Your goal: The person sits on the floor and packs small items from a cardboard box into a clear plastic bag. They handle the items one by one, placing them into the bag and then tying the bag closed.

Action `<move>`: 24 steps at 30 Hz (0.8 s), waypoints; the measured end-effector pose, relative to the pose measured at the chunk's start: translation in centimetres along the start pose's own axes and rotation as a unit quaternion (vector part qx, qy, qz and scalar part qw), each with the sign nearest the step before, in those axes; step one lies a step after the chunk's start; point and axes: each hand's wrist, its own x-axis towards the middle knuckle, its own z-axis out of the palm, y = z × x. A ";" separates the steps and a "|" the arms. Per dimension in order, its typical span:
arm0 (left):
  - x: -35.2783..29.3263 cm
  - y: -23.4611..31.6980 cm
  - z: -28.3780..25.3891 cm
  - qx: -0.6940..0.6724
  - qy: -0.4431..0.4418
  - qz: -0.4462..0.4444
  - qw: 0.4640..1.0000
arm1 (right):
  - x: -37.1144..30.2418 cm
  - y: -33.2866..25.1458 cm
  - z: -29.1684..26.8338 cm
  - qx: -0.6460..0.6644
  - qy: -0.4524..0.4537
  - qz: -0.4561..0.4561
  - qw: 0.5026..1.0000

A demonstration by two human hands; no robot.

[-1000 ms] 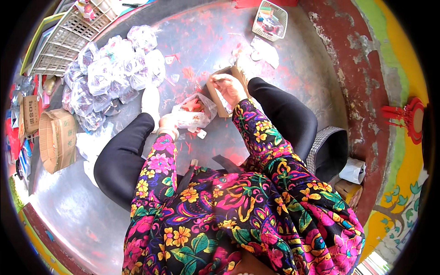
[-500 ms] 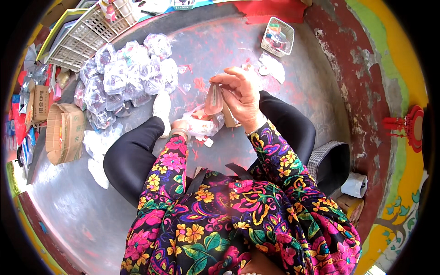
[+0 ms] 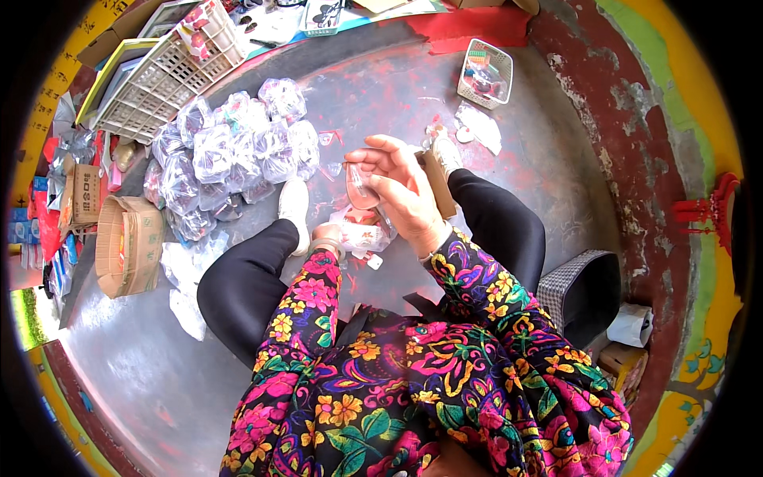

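Two bare hands worked above the lap of a person seated on a grey, red-stained floor (image 3: 604,159). The right hand (image 3: 401,195) was raised, its fingers (image 3: 373,155) curled around a small clear plastic bag with pinkish contents (image 3: 359,189), which it pinched at chest height, between the knees. The left hand (image 3: 327,235) lay lower and mostly hidden behind the floral sleeve (image 3: 306,294); whether its fingers were clenched or released could not be told, though it rested against a crumpled clear packet with red print (image 3: 364,236) lying on the floor between the legs. Well to the left stood a heap of filled clear plastic bags (image 3: 230,155) (knotted, piled against one another), and beyond it a white plastic lattice basket (image 3: 159,79). An open brown cardboard box (image 3: 127,242) sat near the left edge. A small white mesh tray of mixed items (image 3: 486,73) stood ahead, apart from the hands.
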 end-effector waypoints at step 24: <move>-3.8 2.3 1.1 -0.014 0.027 -0.004 1.000 | 0.3 3.1 -2.3 0.166 0.163 0.227 0.946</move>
